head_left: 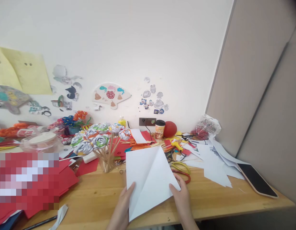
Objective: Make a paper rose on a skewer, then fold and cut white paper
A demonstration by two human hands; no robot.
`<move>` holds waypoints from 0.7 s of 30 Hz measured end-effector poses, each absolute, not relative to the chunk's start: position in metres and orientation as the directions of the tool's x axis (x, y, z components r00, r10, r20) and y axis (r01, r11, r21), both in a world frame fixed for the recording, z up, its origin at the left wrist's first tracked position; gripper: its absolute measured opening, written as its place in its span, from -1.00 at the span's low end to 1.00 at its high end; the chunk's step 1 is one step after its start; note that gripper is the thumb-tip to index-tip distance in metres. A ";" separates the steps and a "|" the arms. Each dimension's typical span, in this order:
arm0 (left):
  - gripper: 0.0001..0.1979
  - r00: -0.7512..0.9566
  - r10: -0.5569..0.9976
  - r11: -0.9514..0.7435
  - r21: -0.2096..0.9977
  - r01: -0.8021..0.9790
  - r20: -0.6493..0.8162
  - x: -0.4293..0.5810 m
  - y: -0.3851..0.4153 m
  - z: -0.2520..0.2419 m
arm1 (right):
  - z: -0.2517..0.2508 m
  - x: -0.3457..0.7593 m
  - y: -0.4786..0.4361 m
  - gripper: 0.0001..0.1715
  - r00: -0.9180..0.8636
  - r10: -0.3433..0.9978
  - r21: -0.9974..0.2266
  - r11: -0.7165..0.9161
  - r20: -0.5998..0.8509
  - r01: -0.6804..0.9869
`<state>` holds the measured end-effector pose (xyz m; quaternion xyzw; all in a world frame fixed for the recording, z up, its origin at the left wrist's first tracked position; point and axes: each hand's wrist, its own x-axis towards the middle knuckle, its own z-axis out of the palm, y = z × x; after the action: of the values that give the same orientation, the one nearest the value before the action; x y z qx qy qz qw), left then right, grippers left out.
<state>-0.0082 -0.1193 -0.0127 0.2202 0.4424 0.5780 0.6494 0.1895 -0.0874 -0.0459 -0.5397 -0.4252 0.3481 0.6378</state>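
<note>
A white sheet of paper (pixel 150 179) with a diagonal crease is held up over the front of the wooden table. My left hand (pixel 125 198) pinches its left edge, thumb on top and the other fingers behind it. At the lower right edge, my right hand (pixel 180 191) grips the paper the same way. Just behind the right hand lie scissors with red handles (pixel 185 175) and a pair with yellow-green handles (pixel 182 166), both partly covered by the sheet.
Paper flowers (pixel 95 140) on sticks stand in a clear cup left of centre. Red paper (pixel 68 179) covers the left side. A lidded paper cup (pixel 159 131) and a red balloon (pixel 170 129) are at the back. White sheets (pixel 212 166) and a phone (pixel 258 180) lie right.
</note>
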 end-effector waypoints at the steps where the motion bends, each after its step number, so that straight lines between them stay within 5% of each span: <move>1: -0.60 -0.049 0.945 0.240 0.789 -0.566 -0.322 -0.009 -0.120 -0.011 | -0.046 0.188 -0.087 -0.54 0.392 0.907 -0.986 0.167 0.154 -0.001; 5: -0.59 -0.036 0.937 0.265 0.772 -0.577 -0.348 -0.011 -0.120 -0.009 | -0.043 0.190 -0.083 -0.42 0.256 0.963 -0.984 0.123 0.087 -0.129; 12: -0.62 -0.007 0.953 0.251 0.798 -0.549 -0.304 -0.006 -0.122 -0.011 | 0.006 0.216 -0.069 -0.62 -0.177 0.982 -0.978 -0.102 -0.070 -0.179; 18: -0.59 0.053 0.963 0.256 0.831 -0.494 -0.265 -0.013 -0.112 -0.004 | 0.016 0.217 -0.046 -0.58 -0.439 0.895 -0.954 -0.197 -0.081 -0.226; 21: -0.54 0.141 0.971 0.237 0.856 -0.460 -0.194 -0.024 -0.092 0.004 | 0.010 0.212 -0.030 -0.47 -0.423 0.906 -0.944 -0.148 -0.010 -0.295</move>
<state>-0.0241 -0.0920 0.0044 0.3255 0.3928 0.5248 0.6814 0.2123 -0.0302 0.0098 -0.3143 -0.4861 0.6893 0.4357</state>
